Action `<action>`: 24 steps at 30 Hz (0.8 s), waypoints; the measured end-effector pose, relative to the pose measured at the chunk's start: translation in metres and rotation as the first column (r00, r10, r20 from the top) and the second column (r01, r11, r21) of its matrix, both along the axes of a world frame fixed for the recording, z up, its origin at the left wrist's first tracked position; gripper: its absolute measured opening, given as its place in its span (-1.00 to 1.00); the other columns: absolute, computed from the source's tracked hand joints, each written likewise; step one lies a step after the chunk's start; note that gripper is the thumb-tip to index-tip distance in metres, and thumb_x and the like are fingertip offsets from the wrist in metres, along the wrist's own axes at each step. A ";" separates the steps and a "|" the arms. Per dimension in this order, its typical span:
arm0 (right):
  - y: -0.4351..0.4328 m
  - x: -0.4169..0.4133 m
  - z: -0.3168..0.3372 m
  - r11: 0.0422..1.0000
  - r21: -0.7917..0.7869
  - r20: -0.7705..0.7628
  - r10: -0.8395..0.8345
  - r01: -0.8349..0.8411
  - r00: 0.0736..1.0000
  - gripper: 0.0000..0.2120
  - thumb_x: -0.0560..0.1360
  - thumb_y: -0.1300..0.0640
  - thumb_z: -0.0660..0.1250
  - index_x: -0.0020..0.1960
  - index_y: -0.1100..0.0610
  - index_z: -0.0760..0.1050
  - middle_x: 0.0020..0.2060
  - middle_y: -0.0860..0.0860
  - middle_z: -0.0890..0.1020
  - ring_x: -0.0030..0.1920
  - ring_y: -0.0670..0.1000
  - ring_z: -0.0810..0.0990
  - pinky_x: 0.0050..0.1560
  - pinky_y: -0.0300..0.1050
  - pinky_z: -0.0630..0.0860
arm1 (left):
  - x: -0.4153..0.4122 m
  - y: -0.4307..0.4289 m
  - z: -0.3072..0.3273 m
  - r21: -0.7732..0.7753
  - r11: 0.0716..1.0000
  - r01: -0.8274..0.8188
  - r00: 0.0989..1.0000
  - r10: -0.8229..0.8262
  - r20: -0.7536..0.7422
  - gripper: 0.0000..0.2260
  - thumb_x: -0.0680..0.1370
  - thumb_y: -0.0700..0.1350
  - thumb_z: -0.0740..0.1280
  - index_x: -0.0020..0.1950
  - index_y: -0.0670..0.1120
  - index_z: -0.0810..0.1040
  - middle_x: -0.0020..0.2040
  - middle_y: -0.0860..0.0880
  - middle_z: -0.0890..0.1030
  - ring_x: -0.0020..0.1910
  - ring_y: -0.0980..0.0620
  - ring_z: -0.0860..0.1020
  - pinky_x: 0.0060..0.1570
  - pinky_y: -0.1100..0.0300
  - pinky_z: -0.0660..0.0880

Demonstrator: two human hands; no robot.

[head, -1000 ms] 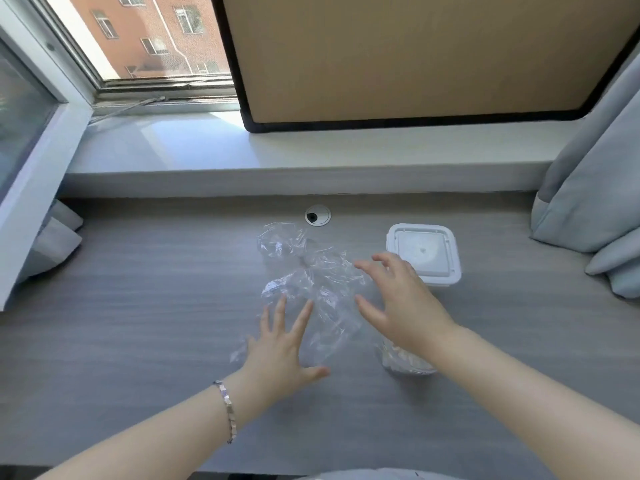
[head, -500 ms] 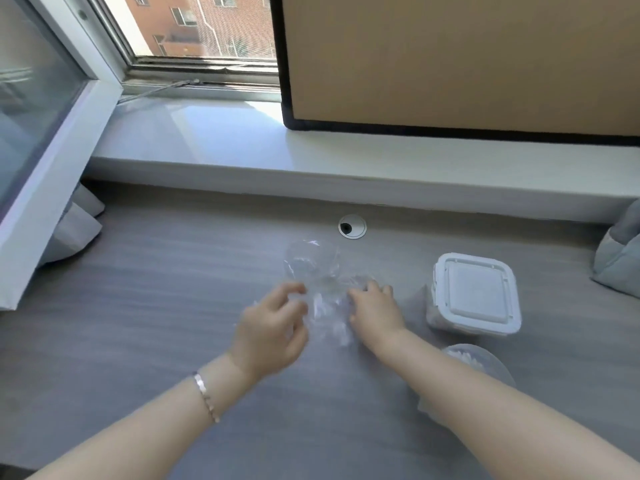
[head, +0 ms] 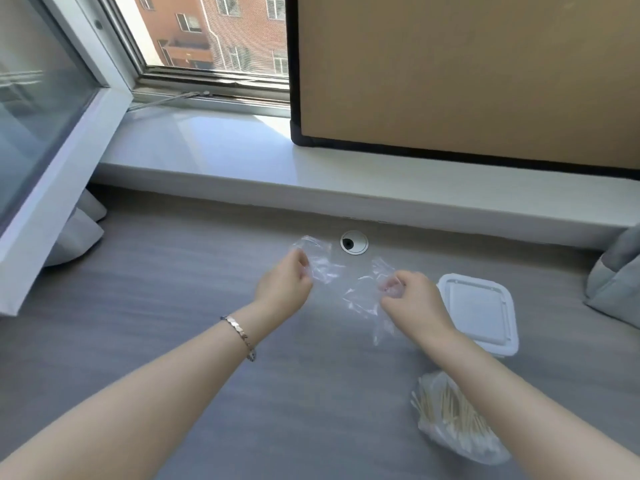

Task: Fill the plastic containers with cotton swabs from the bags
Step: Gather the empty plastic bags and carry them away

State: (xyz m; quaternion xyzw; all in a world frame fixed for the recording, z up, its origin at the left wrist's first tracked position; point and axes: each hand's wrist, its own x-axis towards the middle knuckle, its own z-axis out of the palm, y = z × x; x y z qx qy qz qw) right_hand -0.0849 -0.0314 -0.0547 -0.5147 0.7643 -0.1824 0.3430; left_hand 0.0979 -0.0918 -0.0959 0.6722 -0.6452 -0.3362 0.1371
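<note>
Grey wood-grain bench (head: 173, 306) carries everything. Left hand (head: 284, 285) and right hand (head: 410, 297), fingers curled, each pinch crumpled clear plastic bag film (head: 362, 296) over its middle; one bag or two, cannot tell. White square lidded plastic container (head: 479, 311) sits just right of them; clear bag of wooden-stemmed cotton swabs (head: 453, 420) lies nearer, under the right forearm.

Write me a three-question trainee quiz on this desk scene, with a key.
1. True or false: the white container has its lid on.
2. Fill in: the left hand and right hand both grip crumpled clear ____.
3. The bag of cotton swabs lies: A nearer the person than the container; B beyond it; C on top of it.
Key: 1 true; 2 plastic; 3 A.
</note>
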 end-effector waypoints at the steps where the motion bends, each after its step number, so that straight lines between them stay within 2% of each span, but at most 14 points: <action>1: 0.004 0.007 0.004 1.000 -0.002 0.058 -0.022 0.022 0.998 -0.82 0.40 0.29 0.21 -0.19 0.04 0.49 -0.12 0.02 0.53 -0.25 0.02 0.46 -0.34 -0.19 0.30 | 0.007 0.011 0.006 0.045 0.991 -0.128 0.970 0.134 -0.204 -0.80 0.50 -0.20 0.21 0.08 0.00 0.34 -0.23 -0.05 0.48 -0.28 -0.11 0.47 -0.24 0.09 0.42; 3: 0.010 0.028 0.011 0.999 0.026 0.196 -0.023 0.019 0.980 -0.79 0.39 0.30 0.22 -0.28 0.02 0.47 -0.23 -0.04 0.52 -0.29 0.04 0.50 -0.33 -0.21 0.39 | 0.021 0.030 0.015 0.128 0.946 -0.298 0.839 0.323 -0.438 -0.59 0.47 -0.24 0.25 0.24 0.03 0.24 -0.28 -0.06 0.42 -0.36 -0.05 0.40 -0.26 0.09 0.40; 5: 0.018 0.055 0.015 0.997 0.073 0.395 -0.038 0.009 0.918 -0.76 0.39 0.35 0.21 -0.31 0.05 0.45 -0.26 0.00 0.48 -0.39 0.01 0.49 -0.25 -0.16 0.45 | 0.035 0.053 0.025 0.139 0.898 -0.417 0.758 0.428 -0.492 -0.44 0.46 -0.26 0.27 0.39 0.05 0.17 -0.19 -0.10 0.47 -0.32 -0.04 0.42 -0.24 0.11 0.40; 8: 0.038 0.099 0.020 0.983 0.181 0.599 -0.089 -0.026 0.796 -0.74 0.43 0.42 0.14 -0.30 0.11 0.40 -0.38 0.04 0.41 -0.62 -0.11 0.38 -0.39 -0.21 0.38 | 0.053 0.103 0.043 0.064 0.823 -0.564 0.678 0.506 -0.533 -0.58 0.48 -0.28 0.26 0.32 -0.03 0.37 -0.15 -0.12 0.50 -0.27 -0.04 0.44 -0.28 0.16 0.40; 11: 0.076 0.147 0.021 0.943 0.263 0.674 -0.027 -0.206 0.739 -0.71 0.48 0.41 0.11 -0.31 0.11 0.36 -0.41 0.04 0.36 -0.50 -0.05 0.33 -0.47 -0.27 0.32 | 0.072 0.172 0.048 -0.005 0.642 -0.767 0.545 0.646 -0.534 -0.72 0.51 -0.26 0.23 0.16 0.02 0.43 0.02 -0.06 0.51 -0.25 0.09 0.45 -0.35 0.41 0.40; 13: 0.102 0.169 0.010 0.903 0.324 0.694 -0.024 -0.283 0.719 -0.73 0.51 0.36 0.10 -0.27 0.08 0.36 -0.37 0.02 0.39 -0.43 -0.05 0.34 -0.52 -0.32 0.33 | 0.080 0.209 0.042 0.026 0.540 -0.841 0.441 0.714 -0.543 -0.76 0.53 -0.25 0.18 0.15 -0.02 0.44 0.13 -0.07 0.50 -0.18 0.14 0.46 -0.35 0.45 0.39; 15: 0.140 0.196 -0.008 0.824 0.414 0.697 -0.013 -0.387 0.717 -0.77 0.53 0.29 0.11 -0.22 0.05 0.40 -0.31 0.02 0.43 -0.36 -0.03 0.39 -0.40 -0.27 0.37 | 0.093 0.254 0.028 0.047 0.359 -0.932 0.288 0.814 -0.505 -0.78 0.51 -0.27 0.17 0.11 -0.07 0.46 0.18 -0.17 0.47 -0.18 0.09 0.44 -0.33 0.40 0.38; 18: 0.196 0.226 -0.046 0.729 0.502 0.671 0.012 -0.466 0.742 -0.81 0.52 0.27 0.13 -0.07 0.11 0.50 -0.15 0.11 0.53 -0.18 0.06 0.50 -0.18 -0.15 0.44 | 0.111 0.312 -0.002 0.092 0.111 -0.989 0.062 0.904 -0.423 -0.84 0.48 -0.33 0.17 -0.03 -0.17 0.49 0.19 -0.29 0.42 -0.26 0.09 0.43 -0.41 0.49 0.39; 19: 0.209 0.235 -0.060 0.722 0.520 0.655 0.005 -0.456 0.756 -0.80 0.53 0.27 0.14 0.04 0.17 0.51 -0.10 0.13 0.55 -0.15 0.07 0.53 -0.18 -0.17 0.45 | 0.116 0.326 -0.015 0.135 0.062 -0.989 0.002 0.916 -0.401 -0.87 0.46 -0.33 0.16 -0.08 -0.25 0.49 0.18 -0.35 0.40 -0.26 0.03 0.45 -0.36 0.45 0.45; 20: 0.220 0.241 -0.073 0.707 0.525 0.640 0.038 -0.473 0.767 -0.76 0.55 0.26 0.14 0.16 0.22 0.48 -0.03 0.15 0.57 -0.06 0.09 0.56 -0.15 -0.20 0.46 | 0.120 0.339 -0.030 0.187 0.031 -0.982 -0.045 0.920 -0.388 -0.86 0.44 -0.31 0.16 -0.11 -0.34 0.46 0.18 -0.41 0.39 -0.22 -0.09 0.47 -0.23 0.30 0.54; 21: 0.226 0.248 -0.084 0.697 0.558 0.588 0.051 -0.451 0.807 -0.72 0.57 0.25 0.12 0.24 0.25 0.42 0.10 0.17 0.55 0.09 0.10 0.55 -0.03 -0.22 0.46 | 0.125 0.349 -0.046 0.234 0.013 -0.972 -0.078 0.924 -0.373 -0.80 0.43 -0.27 0.16 -0.10 -0.42 0.43 0.19 -0.45 0.38 -0.16 -0.21 0.48 -0.07 0.06 0.53; 22: 0.231 0.257 -0.099 0.681 0.577 0.549 0.084 -0.450 0.831 -0.69 0.59 0.24 0.10 0.30 0.26 0.37 0.21 0.17 0.50 0.21 0.09 0.48 0.12 -0.22 0.41 | 0.131 0.359 -0.064 0.280 -0.020 -0.960 -0.123 0.926 -0.358 -0.75 0.43 -0.24 0.16 -0.08 -0.46 0.40 0.19 -0.45 0.39 -0.12 -0.26 0.48 -0.03 -0.06 0.50; 23: 0.238 0.259 -0.116 0.650 0.582 0.513 0.173 -0.489 0.841 -0.69 0.59 0.23 0.09 0.31 0.25 0.35 0.26 0.17 0.47 0.22 0.06 0.47 0.18 -0.21 0.38 | 0.135 0.366 -0.083 0.335 -0.051 -0.941 -0.167 0.930 -0.328 -0.74 0.45 -0.25 0.16 -0.08 -0.48 0.39 0.18 -0.44 0.40 -0.11 -0.26 0.48 -0.11 -0.04 0.46; 24: 0.244 0.264 -0.134 0.621 0.640 0.494 0.116 -0.452 0.861 -0.72 0.59 0.24 0.09 0.27 0.25 0.37 0.23 0.19 0.49 0.10 0.03 0.51 0.12 -0.19 0.43 | 0.140 0.372 -0.102 0.381 -0.096 -0.920 -0.218 0.931 -0.292 -0.76 0.47 -0.27 0.15 -0.10 -0.48 0.40 0.18 -0.43 0.42 -0.11 -0.26 0.49 -0.18 0.06 0.40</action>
